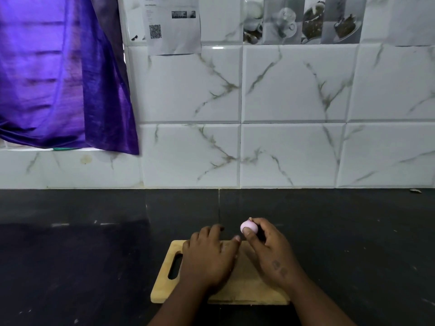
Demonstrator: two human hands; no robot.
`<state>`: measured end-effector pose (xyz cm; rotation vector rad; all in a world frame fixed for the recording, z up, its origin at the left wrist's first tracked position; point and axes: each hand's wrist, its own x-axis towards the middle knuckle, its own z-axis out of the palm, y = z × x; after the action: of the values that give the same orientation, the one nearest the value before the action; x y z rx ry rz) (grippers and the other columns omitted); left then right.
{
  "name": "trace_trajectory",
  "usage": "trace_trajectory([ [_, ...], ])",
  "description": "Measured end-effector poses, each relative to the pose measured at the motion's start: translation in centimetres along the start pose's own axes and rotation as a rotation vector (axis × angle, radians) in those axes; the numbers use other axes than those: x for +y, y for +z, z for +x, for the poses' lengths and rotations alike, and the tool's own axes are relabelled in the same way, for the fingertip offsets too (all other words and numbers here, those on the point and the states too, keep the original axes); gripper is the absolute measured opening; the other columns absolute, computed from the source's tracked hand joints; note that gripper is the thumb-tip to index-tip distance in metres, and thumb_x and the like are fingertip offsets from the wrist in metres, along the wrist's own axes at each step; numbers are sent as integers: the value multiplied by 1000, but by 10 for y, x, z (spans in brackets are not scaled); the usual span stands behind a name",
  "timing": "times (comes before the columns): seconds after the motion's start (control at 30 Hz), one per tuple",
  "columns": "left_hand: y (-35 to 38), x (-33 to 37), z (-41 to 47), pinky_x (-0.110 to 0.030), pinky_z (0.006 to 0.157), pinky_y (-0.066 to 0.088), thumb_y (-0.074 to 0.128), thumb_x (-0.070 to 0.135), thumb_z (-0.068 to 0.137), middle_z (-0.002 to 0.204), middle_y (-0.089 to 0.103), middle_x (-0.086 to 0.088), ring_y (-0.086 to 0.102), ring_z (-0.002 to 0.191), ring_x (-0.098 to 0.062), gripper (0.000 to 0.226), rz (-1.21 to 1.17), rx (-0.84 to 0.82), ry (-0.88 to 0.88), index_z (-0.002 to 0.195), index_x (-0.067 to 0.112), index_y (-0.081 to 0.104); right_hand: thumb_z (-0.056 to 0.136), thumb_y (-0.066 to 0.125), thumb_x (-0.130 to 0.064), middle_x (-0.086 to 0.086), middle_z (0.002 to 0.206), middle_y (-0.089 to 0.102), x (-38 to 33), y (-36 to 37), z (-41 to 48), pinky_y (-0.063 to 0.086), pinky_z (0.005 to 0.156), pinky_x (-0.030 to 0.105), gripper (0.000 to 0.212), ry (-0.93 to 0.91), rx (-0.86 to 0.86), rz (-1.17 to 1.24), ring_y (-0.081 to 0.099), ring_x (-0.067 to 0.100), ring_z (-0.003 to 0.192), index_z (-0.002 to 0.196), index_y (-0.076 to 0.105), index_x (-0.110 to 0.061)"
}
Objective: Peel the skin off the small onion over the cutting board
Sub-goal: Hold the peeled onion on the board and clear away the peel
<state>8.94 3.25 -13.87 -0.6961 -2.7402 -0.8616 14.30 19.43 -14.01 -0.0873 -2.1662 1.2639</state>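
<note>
A small pale pink onion (247, 226) with a dry tip on top is pinched between the thumb and fingers of my right hand (268, 250), held just past the far edge of the wooden cutting board (242, 283). My left hand (209, 257) hovers palm down over the board's left half, fingers spread and holding nothing. Its thumb points toward the onion without touching it. The board lies on the black countertop (94, 255) with its handle slot (175, 267) at the left.
A white marble-pattern tiled wall (282, 137) rises behind the counter. A purple curtain (58, 78) hangs at the upper left, and printed papers (174, 24) are stuck on the tiles above.
</note>
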Motion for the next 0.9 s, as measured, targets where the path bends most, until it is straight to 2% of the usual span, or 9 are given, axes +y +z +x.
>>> trace_trajectory([
  [0.07, 1, 4, -1, -40, 111, 30, 18, 84, 78, 152, 41, 6, 35, 139, -19, 85, 145, -42, 7, 146, 36, 38, 98, 62, -39, -14, 110, 70, -1, -1, 1, 49, 81, 17, 16, 35, 10, 28, 65, -3, 103, 110, 67, -30],
  [0.2, 6, 7, -1, -42, 105, 35, 24, 85, 80, 138, 40, 0, 35, 128, -24, 79, 346, -77, 35, 136, 32, 39, 99, 58, -40, -10, 105, 69, -1, -2, 2, 47, 74, 19, 16, 66, 16, 42, 65, 1, 98, 106, 66, -28],
  [0.27, 6, 8, 3, -44, 103, 39, 26, 84, 84, 141, 39, -3, 35, 130, -26, 77, 390, -97, 9, 138, 30, 36, 99, 58, -42, -9, 103, 69, -1, -1, 2, 47, 73, 20, 17, 74, 18, 38, 65, 3, 95, 105, 66, -28],
  [0.4, 4, 16, 12, -43, 102, 46, 33, 70, 96, 149, 40, -10, 42, 135, -29, 68, 421, -174, 12, 149, 26, 29, 99, 58, -44, -10, 103, 70, -2, -2, 1, 48, 75, 21, 19, 88, 9, 60, 66, 2, 96, 105, 66, -28],
  [0.57, 5, 30, 19, -35, 83, 47, 40, 43, 106, 129, 57, -12, 60, 111, -27, 38, 496, -207, 88, 136, 18, 43, 98, 59, -44, -11, 103, 71, -1, -3, 1, 48, 74, 20, 18, 92, 4, 47, 66, 1, 96, 103, 66, -28],
  [0.7, 5, 42, 21, -37, 85, 50, 48, 22, 104, 127, 63, -13, 63, 112, -29, 31, 536, -258, 161, 134, 12, 51, 98, 59, -44, -11, 102, 72, 1, -1, 2, 48, 74, 21, 17, 102, -16, 34, 66, 1, 95, 101, 66, -29],
  [0.9, -5, 43, 12, -38, 85, 51, 48, 17, 105, 124, 66, -13, 65, 109, -30, 26, 533, -324, 203, 127, 10, 59, 99, 56, -48, -6, 95, 72, 2, -3, 3, 51, 76, 27, 22, 175, -48, 39, 68, 10, 90, 102, 66, -28],
])
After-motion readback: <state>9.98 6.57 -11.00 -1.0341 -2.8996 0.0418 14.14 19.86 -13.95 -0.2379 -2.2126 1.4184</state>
